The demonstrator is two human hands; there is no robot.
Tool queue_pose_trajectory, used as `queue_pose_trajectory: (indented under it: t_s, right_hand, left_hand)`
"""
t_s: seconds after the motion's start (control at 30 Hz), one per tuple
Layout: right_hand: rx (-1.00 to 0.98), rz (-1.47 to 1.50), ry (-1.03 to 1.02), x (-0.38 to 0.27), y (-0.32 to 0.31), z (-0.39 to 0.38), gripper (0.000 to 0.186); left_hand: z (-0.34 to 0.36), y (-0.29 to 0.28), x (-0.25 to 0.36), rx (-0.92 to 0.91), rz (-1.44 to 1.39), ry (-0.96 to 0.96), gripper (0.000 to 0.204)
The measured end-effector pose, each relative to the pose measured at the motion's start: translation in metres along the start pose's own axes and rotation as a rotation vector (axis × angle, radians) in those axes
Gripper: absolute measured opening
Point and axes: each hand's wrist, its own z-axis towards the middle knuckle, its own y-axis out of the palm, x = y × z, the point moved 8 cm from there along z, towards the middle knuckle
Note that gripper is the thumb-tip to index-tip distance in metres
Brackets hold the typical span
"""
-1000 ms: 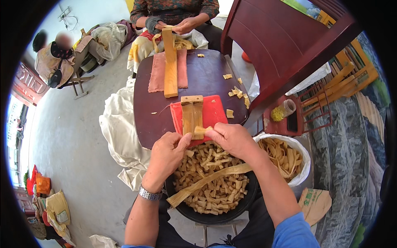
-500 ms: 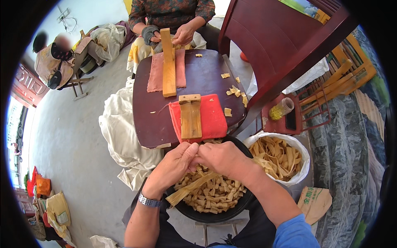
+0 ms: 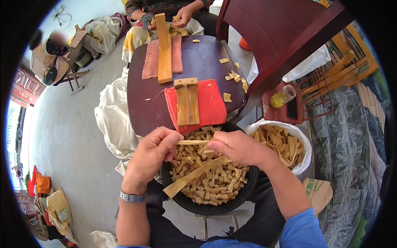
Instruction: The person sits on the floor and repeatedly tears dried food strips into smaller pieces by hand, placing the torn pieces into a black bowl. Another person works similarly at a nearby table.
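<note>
Between my left hand [image 3: 154, 149] and my right hand [image 3: 237, 148], a narrow tan strip [image 3: 193, 142] is stretched level, each end pinched in closed fingers. A wider, flat tan strip [image 3: 192, 177] slants down to the left from below my right hand; whether that hand grips it too is hidden. Both hands are over a black basin [image 3: 253, 188] full of short, folded tan pieces [image 3: 219, 186]. Just beyond, a grooved wooden block [image 3: 188, 105] lies on a folded red cloth [image 3: 213, 103] at the near edge of a dark red chair seat [image 3: 142, 113].
Across the seat, a co-worker's hands [image 3: 182, 17] work behind a wooden bar [image 3: 164, 53] on pink cloth [image 3: 151, 62]. Loose pieces [image 3: 234, 77] lie at the seat's right. A white bag [image 3: 307, 153] of tan strips stands right of the basin, near a jar [image 3: 283, 96] and phone [image 3: 292, 110].
My hands, close together before, have moved apart, drawing the narrow strip out between them. The view has shifted, and the co-worker's bare hand has moved away from the wooden bar.
</note>
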Motion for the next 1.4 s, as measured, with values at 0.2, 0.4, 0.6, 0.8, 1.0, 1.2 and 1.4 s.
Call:
queue_pose_trajectory:
  t_s: [0.2, 0.4, 0.6, 0.8, 1.0, 1.2, 1.4]
  right_hand:
    - [-0.177, 0.376, 0.328, 0.014, 0.0, -0.017, 0.039]
    - [-0.087, 0.957, 0.302, 0.009, -0.018, -0.035, 0.041]
    - [-0.061, 1.391, 0.007, -0.028, -0.032, -0.034, 0.044]
    - [0.067, 0.221, -0.068, -0.01, 0.002, -0.016, 0.044]
    - [0.21, -0.461, -0.343, -0.037, 0.011, -0.019, 0.039]
    - [0.336, 0.162, -0.169, -0.04, -0.006, -0.019, 0.065]
    - [-0.045, 0.782, 0.319, -0.008, 0.036, -0.01, 0.033]
  left_hand:
    - [-0.009, -0.023, 0.011, 0.074, 0.01, 0.049, 0.023]
    - [-0.018, -0.007, 0.023, 0.031, 0.088, 0.208, 0.017]
    - [-0.022, 0.032, 0.027, -0.012, 0.272, 0.365, 0.015]
    - [-0.021, 0.069, -0.015, -0.104, -0.065, -0.003, 0.025]
    - [-0.016, 0.07, -0.038, -0.156, -0.472, -0.086, 0.03]
    - [-0.01, 0.052, -0.039, -0.004, -0.482, -0.086, 0.02]
    - [-0.021, 0.06, -0.026, -0.213, -0.52, -0.121, 0.024]
